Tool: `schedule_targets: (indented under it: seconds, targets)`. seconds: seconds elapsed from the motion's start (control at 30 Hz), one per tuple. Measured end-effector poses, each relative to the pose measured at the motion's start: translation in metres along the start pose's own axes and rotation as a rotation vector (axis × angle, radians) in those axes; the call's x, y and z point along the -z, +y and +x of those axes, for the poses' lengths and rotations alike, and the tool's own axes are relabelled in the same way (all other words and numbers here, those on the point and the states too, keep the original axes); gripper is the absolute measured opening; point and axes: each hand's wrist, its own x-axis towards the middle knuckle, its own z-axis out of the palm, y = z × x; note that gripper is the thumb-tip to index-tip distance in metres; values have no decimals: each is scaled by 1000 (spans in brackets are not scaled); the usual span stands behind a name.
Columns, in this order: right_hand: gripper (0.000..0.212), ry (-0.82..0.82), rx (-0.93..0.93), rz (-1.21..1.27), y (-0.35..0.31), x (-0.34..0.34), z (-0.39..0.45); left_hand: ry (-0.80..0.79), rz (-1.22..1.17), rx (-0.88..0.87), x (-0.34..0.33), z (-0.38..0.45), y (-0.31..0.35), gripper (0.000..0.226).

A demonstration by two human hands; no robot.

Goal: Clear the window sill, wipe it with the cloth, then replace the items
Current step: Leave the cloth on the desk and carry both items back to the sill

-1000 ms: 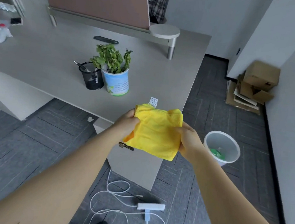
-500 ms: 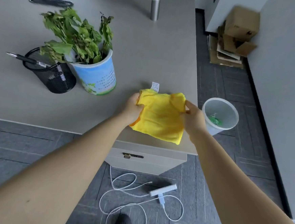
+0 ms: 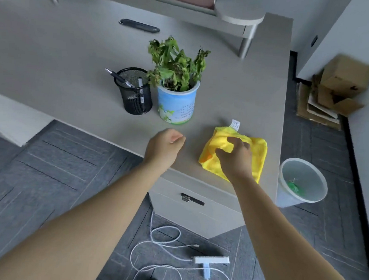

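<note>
cloth: yellow, crumpled, lies on the desk near its front right corner, white tag at its far edge; right hand on top of it
desk: grey top, fills most of the view; bears the cloth, pot, pen cup and a dark flat object further back
floor: grey carpet tiles
drawer unit: under the desk's front right corner, dark handle on its face
boxes: flattened and folded cardboard, stacked against the wall on the right
bin: pale, on the floor just right of the desk, something green inside
plant: green, wilted leaves, stands in the pot
pot: white and blue with a printed picture, upright, just beside the pen cup, near the cloth but apart from it
pen cup: black mesh, upright, holds pens, left of the pot
cable: white, looped on the floor below the desk, with a white strip
right hand: fingers curled, resting on the cloth and gathering its left part
left hand: over the desk's front edge, left of the cloth, fingers loosely curled, holds nothing, apart from the cloth
</note>
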Motion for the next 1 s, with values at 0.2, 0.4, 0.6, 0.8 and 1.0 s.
schedule_targets:
  seconds: [0.2, 0.4, 0.6, 0.8, 1.0]
  targets:
    - [66, -89, 53, 136, -46, -48, -3, 129, -33, 72, 58, 7, -38, 30]
    - [92, -10, -1, 227, -74, -90, 31, 140, -106, 89, 79, 67, -66, 79]
    - [122, 166, 13, 429, -88, -124, 66, 79, -331, 92, 88, 142, -84, 111]
    - [143, 263, 108, 534, -87, -147, 86, -36, -466, -107, 86, 186, -96, 77]
    - [102, 350, 100, 596, -90, -151, 91, -75, -459, -144, 87, 194, -100, 84]
